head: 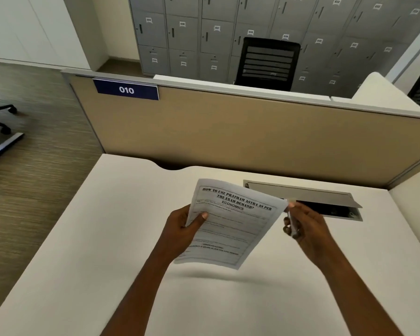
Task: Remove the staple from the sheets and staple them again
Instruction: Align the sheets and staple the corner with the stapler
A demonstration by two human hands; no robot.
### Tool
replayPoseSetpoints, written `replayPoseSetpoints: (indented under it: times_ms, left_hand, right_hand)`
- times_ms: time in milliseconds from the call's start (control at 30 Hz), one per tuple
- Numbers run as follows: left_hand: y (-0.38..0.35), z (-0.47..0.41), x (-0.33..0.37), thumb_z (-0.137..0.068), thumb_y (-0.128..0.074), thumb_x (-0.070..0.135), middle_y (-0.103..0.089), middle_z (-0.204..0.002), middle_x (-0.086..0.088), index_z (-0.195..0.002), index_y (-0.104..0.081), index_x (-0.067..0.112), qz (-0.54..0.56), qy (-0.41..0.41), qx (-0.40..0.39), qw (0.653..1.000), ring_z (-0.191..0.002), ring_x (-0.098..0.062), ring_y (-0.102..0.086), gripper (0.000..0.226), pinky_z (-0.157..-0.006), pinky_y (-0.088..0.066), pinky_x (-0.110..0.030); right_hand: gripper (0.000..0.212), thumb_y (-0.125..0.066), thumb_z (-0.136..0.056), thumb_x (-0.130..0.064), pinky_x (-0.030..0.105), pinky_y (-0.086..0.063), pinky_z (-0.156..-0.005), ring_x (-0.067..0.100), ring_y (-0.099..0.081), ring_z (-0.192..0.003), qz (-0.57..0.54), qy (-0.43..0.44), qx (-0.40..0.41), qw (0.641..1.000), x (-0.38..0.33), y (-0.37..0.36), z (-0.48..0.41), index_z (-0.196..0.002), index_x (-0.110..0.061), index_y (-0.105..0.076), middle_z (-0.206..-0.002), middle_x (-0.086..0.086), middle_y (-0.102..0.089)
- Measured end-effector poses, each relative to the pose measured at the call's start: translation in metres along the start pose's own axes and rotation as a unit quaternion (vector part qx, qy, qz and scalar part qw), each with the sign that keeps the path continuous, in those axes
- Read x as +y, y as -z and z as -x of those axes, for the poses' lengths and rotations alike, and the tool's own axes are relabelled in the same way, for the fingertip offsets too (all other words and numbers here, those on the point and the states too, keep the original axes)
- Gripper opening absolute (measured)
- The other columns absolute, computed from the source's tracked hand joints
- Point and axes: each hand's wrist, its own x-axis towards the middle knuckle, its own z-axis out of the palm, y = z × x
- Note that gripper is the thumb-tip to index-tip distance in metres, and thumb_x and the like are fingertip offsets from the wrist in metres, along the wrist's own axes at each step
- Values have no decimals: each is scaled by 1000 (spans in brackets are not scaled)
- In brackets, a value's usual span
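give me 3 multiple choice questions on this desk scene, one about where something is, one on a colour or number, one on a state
1. Where are the sheets?
A. flat on the desk
B. held up above the desk
C. inside the cable tray

2. What number is on the blue sign on the partition?
A. 010
B. 027
C. 100

3. What state is the lid of the cable tray in the desk?
A. shut flush
B. missing
C. propped open

Answers:
1 B, the left hand pinches their left edge and their shadow falls on the white desk below.
2 A, white digits read 010 on the blue plate.
3 C, the lid tilts up over a dark opening, just beyond the right hand, which holds a small metal tool at the sheets' corner.
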Motion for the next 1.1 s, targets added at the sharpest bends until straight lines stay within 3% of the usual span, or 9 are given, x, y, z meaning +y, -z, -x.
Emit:
replayPoseSetpoints:
  times_ms: [100,233,367,467,600,733,867,967,1100]
  left_hand:
    - [-1,1,4,-99,-63,19,-80,-104,2,-113,-74,17,29,2,15,999,-96,-17,-76,18,-82,-64,-34]
    - [0,3,5,-100,-63,20,-79,-105,0,-113,-74,17,41,6,27,999,-98,-19,-76,18,-82,-63,-34]
    - [-2,2,2,-99,-63,20,-79,-107,-3,-115,-73,15,61,15,36,997,-100,-20,-76,20,-83,-63,-34]
    - [-5,0,-1,-98,-63,19,-79,-109,-2,-115,-73,15,70,18,42,996,-101,-19,-75,20,-82,-63,-30]
    - [-10,-3,-5,-98,-63,17,-79,-108,-1,-113,-74,17,75,22,45,996,-101,-18,-75,18,-79,-61,-26]
    - [-14,-9,-8,-98,-63,16,-79,-108,-1,-113,-74,15,72,28,45,996,-100,-18,-76,19,-78,-61,-24]
    - [-17,-13,-11,-98,-63,14,-80,-106,0,-112,-74,15,75,35,49,995,-99,-17,-76,18,-77,-60,-23]
    - [-20,-17,-13,-97,-63,15,-79,-107,-2,-112,-74,15,79,42,47,995,-101,-19,-76,18,-79,-61,-26]
    - [-24,-20,-15,-97,-63,14,-79,-108,-3,-112,-74,15,82,44,46,995,-102,-20,-75,19,-81,-61,-27]
  right_hand:
    - [17,-69,-90,-16,31,-47,-64,18,-55,-73,2,-48,50,998,51,11,-5,-105,-9,-75,-103,11,-71]
    - [28,-70,-90,-8,31,-45,-61,23,-54,-74,8,-73,126,989,110,15,-16,-118,-8,-68,-93,8,-64]
    - [30,-78,-83,-28,34,-55,-73,26,-68,-81,187,-39,197,962,153,21,-29,-112,-24,-72,-96,1,-71]
    - [30,-80,-81,-25,29,-44,-77,26,-67,-86,302,-5,211,930,176,29,-39,-109,-17,-73,-91,5,-73]
    - [16,-74,-84,-34,25,-35,-66,26,-64,-78,417,-3,204,886,198,40,-47,-79,-20,-69,-77,4,-70]
    - [42,-65,-88,-43,30,-38,-57,25,-55,-65,459,8,215,862,211,47,-55,-59,-20,-46,-63,3,-60]
    - [30,-69,-86,-35,32,-44,-62,32,-59,-74,487,3,213,847,208,44,-62,-67,-20,-52,-72,7,-57]
    - [23,-69,-87,-27,32,-39,-66,35,-58,-82,513,-5,194,836,206,42,-66,-84,-6,-63,-80,10,-53]
    - [23,-69,-87,-23,35,-43,-72,38,-59,-89,499,-19,185,847,208,45,-65,-95,-2,-63,-91,15,-56]
